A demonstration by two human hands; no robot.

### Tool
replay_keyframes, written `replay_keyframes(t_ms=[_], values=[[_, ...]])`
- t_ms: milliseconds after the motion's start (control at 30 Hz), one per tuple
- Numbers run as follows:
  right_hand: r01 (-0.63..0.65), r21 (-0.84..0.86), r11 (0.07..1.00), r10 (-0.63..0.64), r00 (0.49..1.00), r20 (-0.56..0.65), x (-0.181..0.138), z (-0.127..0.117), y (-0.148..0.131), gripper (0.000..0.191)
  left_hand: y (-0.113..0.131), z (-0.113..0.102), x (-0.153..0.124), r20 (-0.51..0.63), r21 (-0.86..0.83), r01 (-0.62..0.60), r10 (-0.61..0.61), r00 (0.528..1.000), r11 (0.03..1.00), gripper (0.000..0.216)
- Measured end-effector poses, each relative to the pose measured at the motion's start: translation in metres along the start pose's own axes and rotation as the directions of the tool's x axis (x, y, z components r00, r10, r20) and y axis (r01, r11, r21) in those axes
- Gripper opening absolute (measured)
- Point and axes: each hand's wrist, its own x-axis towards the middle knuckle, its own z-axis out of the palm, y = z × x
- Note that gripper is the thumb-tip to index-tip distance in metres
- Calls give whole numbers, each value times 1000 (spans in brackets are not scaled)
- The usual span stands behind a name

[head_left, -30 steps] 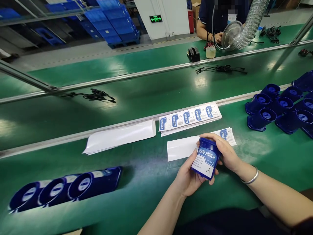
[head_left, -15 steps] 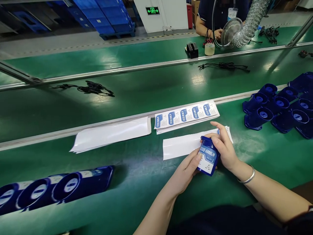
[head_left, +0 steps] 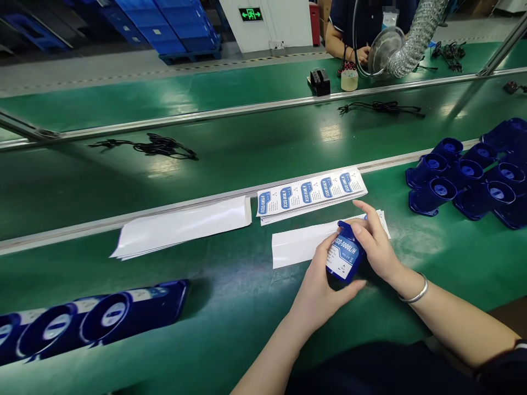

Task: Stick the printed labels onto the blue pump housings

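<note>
Between my two hands is a blue plastic housing (head_left: 357,258) with a blue-and-white label (head_left: 344,254) on its upper face, reading 5000L/H. My right hand (head_left: 376,241) grips its upper right side, thumb on the near edge and index finger raised. My left hand (head_left: 319,288) wraps the left side, its fingers along the label's edge and its thumb stretched out below the housing. Under and behind my hands lies a mostly white label strip (head_left: 294,246). Just beyond it sits a stack of printed label sheets (head_left: 307,196).
White backing sheets (head_left: 185,227) lie left of the labels. Labelled blue housings (head_left: 135,307) line the lower left; several more blue housings (head_left: 442,189) stand at right. Black cables (head_left: 158,147) lie past the metal rail. Across the bench a person (head_left: 349,33) works beside a duct (head_left: 420,38).
My left hand has shifted its hold: its thumb has come off the label and now extends below the housing. My right hand keeps its grip. The view has shifted slightly.
</note>
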Motion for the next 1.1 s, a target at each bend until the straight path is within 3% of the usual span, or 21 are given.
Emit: replay_keyframes(t_ms=[100,233,333,400,667,800,967,1033,1100], values=[[106,13,994,-106,993,51,-3,0,1,61,0,-5,4,51,-258,137,-128,990,956,61],[267,18,963,-267,953,141,-10,2,3,65,-4,-6,10,63,-495,313,-326,943,810,35],[329,-28,944,-321,934,156,-13,3,5,66,-5,-3,11,121,-571,365,-364,923,735,26],[350,-47,936,-340,930,141,-13,4,5,65,-4,-1,9,111,-578,344,-347,931,740,26],[374,-115,920,-367,927,74,-12,4,5,62,0,-1,1,52,-399,243,-243,969,884,38],[398,-120,910,-393,917,62,-10,4,7,63,-2,-4,0,69,-105,93,-86,994,990,43],[345,-131,930,-339,939,65,-9,4,9,62,-5,-2,-1,33,332,-58,50,998,942,63],[337,-121,934,-329,941,76,-9,3,9,62,-4,-2,-1,22,389,-99,98,995,916,64],[330,-102,938,-321,942,93,-8,2,9,63,-2,-4,1,24,344,-91,88,996,935,66]])
